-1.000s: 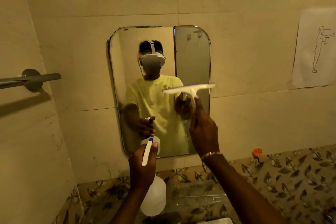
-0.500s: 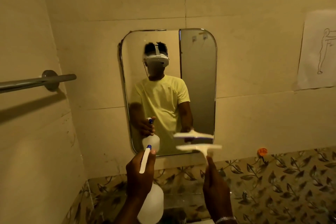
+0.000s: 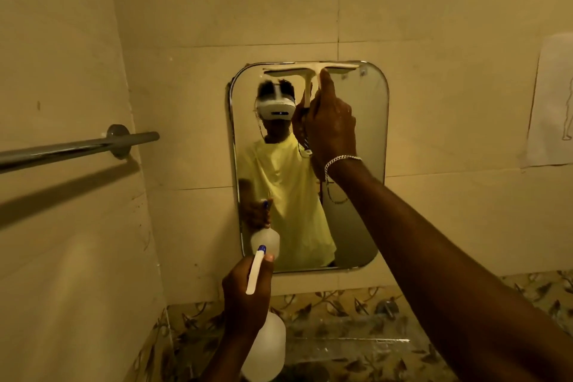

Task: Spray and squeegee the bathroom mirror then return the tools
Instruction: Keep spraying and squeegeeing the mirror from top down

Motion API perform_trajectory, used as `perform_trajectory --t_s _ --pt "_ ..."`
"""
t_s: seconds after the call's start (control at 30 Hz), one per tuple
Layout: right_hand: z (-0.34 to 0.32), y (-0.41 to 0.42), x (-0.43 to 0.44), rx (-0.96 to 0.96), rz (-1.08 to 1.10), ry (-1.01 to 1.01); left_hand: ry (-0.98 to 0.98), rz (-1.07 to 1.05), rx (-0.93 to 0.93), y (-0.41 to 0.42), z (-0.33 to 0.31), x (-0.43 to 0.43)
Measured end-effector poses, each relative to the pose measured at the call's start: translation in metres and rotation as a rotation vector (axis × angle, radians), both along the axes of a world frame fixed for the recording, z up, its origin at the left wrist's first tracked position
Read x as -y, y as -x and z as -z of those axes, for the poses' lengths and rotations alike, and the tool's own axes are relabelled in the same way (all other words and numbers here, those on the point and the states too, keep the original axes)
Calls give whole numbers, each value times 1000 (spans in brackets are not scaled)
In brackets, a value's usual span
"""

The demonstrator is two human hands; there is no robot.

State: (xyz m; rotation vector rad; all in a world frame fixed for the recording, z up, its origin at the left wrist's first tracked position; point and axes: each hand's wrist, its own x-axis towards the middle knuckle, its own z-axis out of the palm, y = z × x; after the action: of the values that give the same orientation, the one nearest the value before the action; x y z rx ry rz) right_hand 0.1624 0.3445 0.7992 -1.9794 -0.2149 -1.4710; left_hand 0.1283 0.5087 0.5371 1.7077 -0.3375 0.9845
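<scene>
Fingers (image 3: 325, 84) of the right hand (image 3: 331, 127) are wrapped around the squeegee (image 3: 310, 68), pressed along the mirror's (image 3: 366, 139) top edge. The spray bottle (image 3: 266, 347) is gripped by the left hand (image 3: 245, 298).

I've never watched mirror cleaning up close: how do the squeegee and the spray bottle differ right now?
The squeegee is up at the mirror's top edge in the right hand; the spray bottle hangs low in the left hand. The squeegee is flat and T-shaped; the spray bottle is rounded. Both look whitish.
</scene>
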Motion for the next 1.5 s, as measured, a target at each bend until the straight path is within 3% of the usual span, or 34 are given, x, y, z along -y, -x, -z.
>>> perform_trajectory --t_s 0.23,0.37,0.57,0.73,0.87,0.97,1.2,1.3,1.5 --pt "-15 -12 -22 -44 62 10 2 -21 11 -4 -3 -13" --pt "13 -15 -25 -41 107 82 -12 -37 42 -11 -4 -19" --pt "165 -4 -25 -118 113 88 -39 -25 63 -17 0 -22" --pt "334 32 -25 -441 121 94 -46 8 58 -14 1 -22" --pt "398 67 -20 -642 23 -148 -60 15 53 -11 6 -24" --pt "369 64 -20 -537 120 -135 -47 24 50 -10 8 -27" --pt "158 25 -30 -134 -38 -80 -54 2 77 -16 0 -31" --pt "79 8 -35 4 -7 -27 -37 -1 82 -19 -4 -34" --pt "-4 -14 -55 -24 50 -64 -45 -5 99 -18 -15 -40"
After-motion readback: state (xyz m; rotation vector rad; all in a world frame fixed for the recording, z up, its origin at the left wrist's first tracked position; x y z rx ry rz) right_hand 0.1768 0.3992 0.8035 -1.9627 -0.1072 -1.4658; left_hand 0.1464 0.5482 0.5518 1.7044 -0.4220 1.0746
